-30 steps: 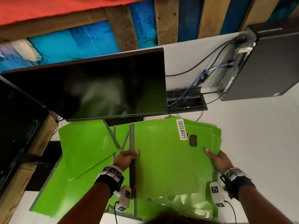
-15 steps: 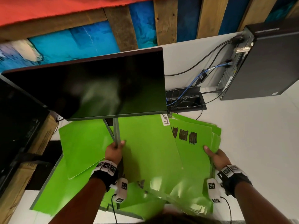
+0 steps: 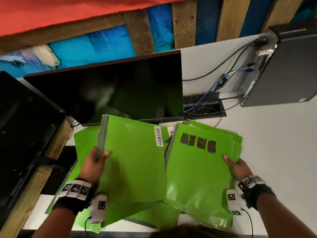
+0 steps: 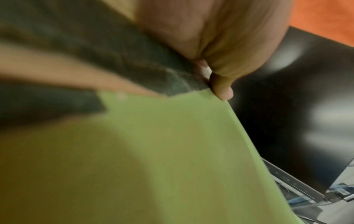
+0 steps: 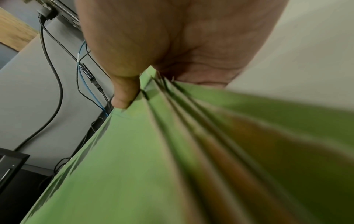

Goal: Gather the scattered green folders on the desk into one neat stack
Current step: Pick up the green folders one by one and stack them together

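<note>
My left hand (image 3: 96,162) grips the grey spine of a green folder labelled SECURITY (image 3: 133,162), thumb on its cover, holding it tilted above the desk; the left wrist view shows the thumb (image 4: 222,89) on that green folder (image 4: 153,151). My right hand (image 3: 235,167) grips the right edge of a bundle of several green folders (image 3: 199,172), the top one bearing black scribbles. In the right wrist view the thumb (image 5: 124,94) presses on the fanned folder edges (image 5: 172,136). More green folders (image 3: 84,143) lie loose underneath on the left.
A dark monitor (image 3: 111,90) stands just behind the folders, and a second black screen (image 3: 22,121) is at the left. A computer tower (image 3: 288,69) with cables (image 3: 214,86) stands at the back right on the white desk (image 3: 274,143). Cardboard boxes (image 3: 56,143) sit left.
The SECURITY folder has lifted and swung left, away from the right-hand bundle, uncovering the scribbled folder. My left hand moved up and left with it; the right hand held its place.
</note>
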A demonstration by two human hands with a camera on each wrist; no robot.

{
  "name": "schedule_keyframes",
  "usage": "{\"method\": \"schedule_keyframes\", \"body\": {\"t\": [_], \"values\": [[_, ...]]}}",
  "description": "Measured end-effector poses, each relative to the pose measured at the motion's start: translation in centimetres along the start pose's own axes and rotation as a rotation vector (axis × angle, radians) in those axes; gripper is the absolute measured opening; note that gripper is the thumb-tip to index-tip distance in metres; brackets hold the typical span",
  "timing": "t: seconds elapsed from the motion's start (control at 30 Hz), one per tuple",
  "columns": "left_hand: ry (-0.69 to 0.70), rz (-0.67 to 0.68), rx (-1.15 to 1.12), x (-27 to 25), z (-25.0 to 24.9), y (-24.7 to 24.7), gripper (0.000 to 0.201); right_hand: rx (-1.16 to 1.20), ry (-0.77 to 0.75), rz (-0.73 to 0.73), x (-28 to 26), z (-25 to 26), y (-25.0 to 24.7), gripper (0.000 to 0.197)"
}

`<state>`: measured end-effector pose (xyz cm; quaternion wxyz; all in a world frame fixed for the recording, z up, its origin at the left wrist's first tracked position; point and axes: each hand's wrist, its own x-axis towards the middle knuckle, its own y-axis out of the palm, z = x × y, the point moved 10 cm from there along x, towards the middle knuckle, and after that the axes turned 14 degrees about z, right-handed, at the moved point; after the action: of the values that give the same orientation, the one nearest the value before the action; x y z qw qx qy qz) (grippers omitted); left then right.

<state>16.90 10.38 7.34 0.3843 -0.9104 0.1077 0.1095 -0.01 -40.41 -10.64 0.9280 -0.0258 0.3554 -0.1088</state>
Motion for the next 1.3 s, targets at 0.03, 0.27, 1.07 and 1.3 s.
{"method": "schedule_keyframes", "body": {"t": [0.03,0.27,1.07,1.3], "values": [[0.016,-0.018,0.036,-0.6,-0.5,-1.4,0.018,-0.004,-0.001,-0.005,0.1,-0.1,-0.1,0.059],[0.257,-0.099,-0.133,-2.7,-4.5,-8.4,0.042,0.015,0.017,-0.020,-0.3,0.1,-0.1,0.053],[0.217,0.352,-0.290,5.4,-13.9,17.9,0.027,-0.137,0.027,-0.016,-0.7,0.5,-0.3,0.056],[0.063,0.363,0.124,5.0,-10.4,22.1,0.043,-0.045,0.032,-0.028,0.0,-0.7,-1.0,0.021]]}}
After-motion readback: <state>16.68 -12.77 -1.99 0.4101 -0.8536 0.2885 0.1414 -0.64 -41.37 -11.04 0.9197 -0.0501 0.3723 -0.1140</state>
